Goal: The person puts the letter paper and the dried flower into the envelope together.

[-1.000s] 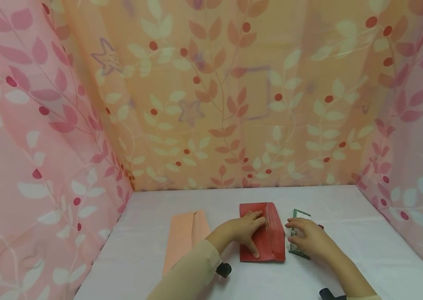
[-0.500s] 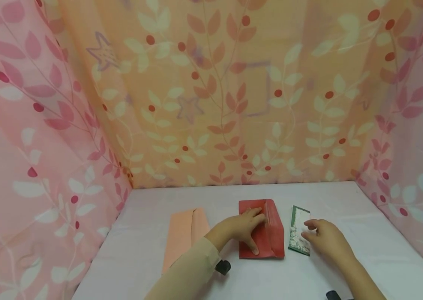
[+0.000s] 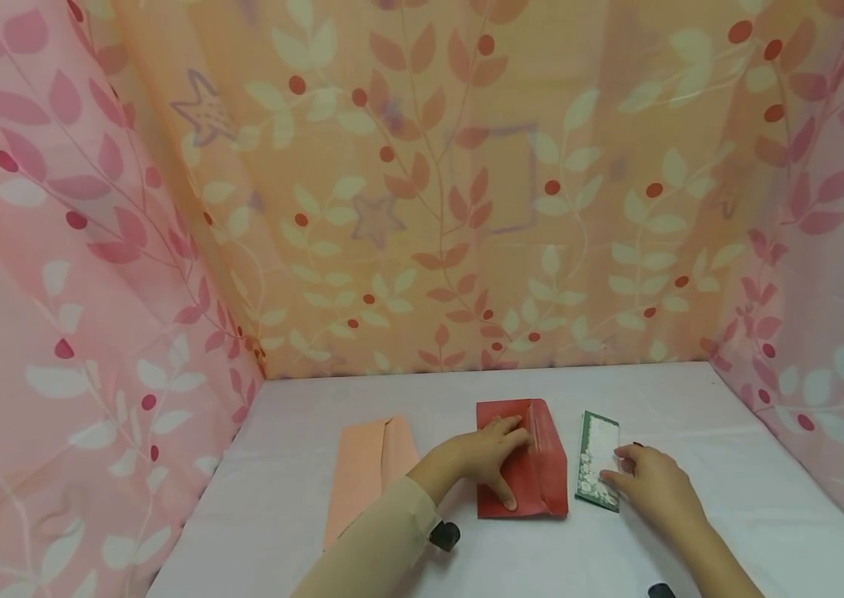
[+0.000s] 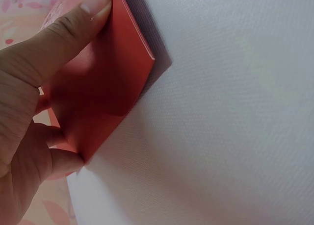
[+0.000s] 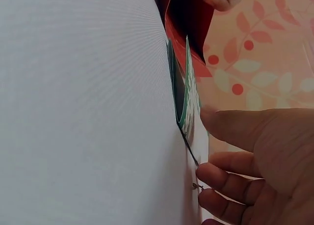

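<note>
Your left hand (image 3: 492, 463) lies flat w/ fingers spread on the red paper envelope (image 3: 534, 477), pressing it to the white tabletop (image 3: 691, 540); thumb runs along its near left part. The envelope sits centre of the tabletop, long side running away from you, flap open along the right edge & standing up a bit. From the left wrist cam, the thumb pins the red paper (image 4: 103, 83) and one corner lifts, casting a shadow.

Your right hand (image 3: 654, 486) rests w/ fingers loosely extended, tips touching the right edge of the green folded card w/ white floral panel (image 3: 597, 458), just right of the envelope. Right wrist cam: card (image 5: 185, 87) is slightly open at the fold, fingertips (image 5: 216, 176) at its edge.

A peach paper envelope (image 3: 370, 473) lies left of your left arm, apart from the red one.
</note>
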Action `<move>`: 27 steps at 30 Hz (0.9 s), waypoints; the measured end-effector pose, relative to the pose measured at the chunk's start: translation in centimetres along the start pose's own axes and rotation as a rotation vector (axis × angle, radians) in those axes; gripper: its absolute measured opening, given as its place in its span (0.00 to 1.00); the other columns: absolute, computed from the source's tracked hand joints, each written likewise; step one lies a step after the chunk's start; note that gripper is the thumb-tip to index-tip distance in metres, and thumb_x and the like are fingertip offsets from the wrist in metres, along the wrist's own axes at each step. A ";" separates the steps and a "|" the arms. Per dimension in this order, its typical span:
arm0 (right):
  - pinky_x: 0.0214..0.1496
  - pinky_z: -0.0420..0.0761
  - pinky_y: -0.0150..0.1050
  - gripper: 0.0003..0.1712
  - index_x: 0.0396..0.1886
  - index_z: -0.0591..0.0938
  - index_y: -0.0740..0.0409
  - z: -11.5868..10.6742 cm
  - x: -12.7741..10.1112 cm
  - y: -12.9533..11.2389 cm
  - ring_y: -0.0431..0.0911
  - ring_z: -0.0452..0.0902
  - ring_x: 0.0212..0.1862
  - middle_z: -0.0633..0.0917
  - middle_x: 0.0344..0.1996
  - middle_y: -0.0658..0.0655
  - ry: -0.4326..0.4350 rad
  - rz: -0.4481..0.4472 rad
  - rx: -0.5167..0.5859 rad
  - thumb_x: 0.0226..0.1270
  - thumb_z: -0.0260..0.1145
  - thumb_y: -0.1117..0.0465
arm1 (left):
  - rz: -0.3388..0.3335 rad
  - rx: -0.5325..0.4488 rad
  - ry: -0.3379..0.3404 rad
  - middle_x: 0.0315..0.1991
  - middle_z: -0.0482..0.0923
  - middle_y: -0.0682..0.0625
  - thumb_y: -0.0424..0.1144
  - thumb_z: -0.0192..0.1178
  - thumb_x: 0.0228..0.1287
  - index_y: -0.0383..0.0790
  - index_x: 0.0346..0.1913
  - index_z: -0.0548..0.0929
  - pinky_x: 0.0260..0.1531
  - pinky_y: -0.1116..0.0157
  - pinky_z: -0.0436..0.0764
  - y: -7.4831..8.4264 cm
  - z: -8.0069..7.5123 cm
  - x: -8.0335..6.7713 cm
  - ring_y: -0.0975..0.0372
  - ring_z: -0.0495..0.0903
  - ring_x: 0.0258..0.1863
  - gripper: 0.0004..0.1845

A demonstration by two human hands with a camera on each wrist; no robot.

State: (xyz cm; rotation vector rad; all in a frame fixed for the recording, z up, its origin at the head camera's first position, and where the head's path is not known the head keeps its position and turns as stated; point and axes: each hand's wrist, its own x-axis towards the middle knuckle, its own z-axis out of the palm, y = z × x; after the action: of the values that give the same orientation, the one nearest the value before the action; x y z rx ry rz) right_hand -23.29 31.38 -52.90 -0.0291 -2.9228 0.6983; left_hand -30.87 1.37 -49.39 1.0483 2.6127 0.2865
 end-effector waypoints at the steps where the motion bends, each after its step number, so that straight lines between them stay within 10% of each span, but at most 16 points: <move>1: 0.47 0.80 0.62 0.37 0.53 0.84 0.67 0.0 0.0 0.0 0.55 0.83 0.43 0.87 0.37 0.56 -0.001 0.003 -0.003 0.55 0.78 0.41 | -0.001 0.001 -0.001 0.82 0.46 0.57 0.60 0.81 0.43 0.70 0.69 0.64 0.61 0.53 0.81 0.0 0.0 0.0 0.54 0.50 0.82 0.50; 27: 0.43 0.73 0.64 0.55 0.63 0.78 0.65 0.7 0.5 -0.1 0.70 0.76 0.50 0.83 0.46 0.69 -0.096 0.127 -0.041 0.44 0.80 0.32 | -0.005 0.009 -0.001 0.82 0.48 0.58 0.60 0.81 0.43 0.69 0.67 0.66 0.60 0.53 0.81 0.1 0.1 0.0 0.54 0.51 0.81 0.47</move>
State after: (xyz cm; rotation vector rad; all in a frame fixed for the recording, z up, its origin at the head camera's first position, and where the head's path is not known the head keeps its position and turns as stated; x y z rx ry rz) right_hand -23.89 31.01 -53.43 -0.1921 -3.0482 0.6760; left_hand -30.81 1.47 -49.45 1.0445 2.6180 0.2735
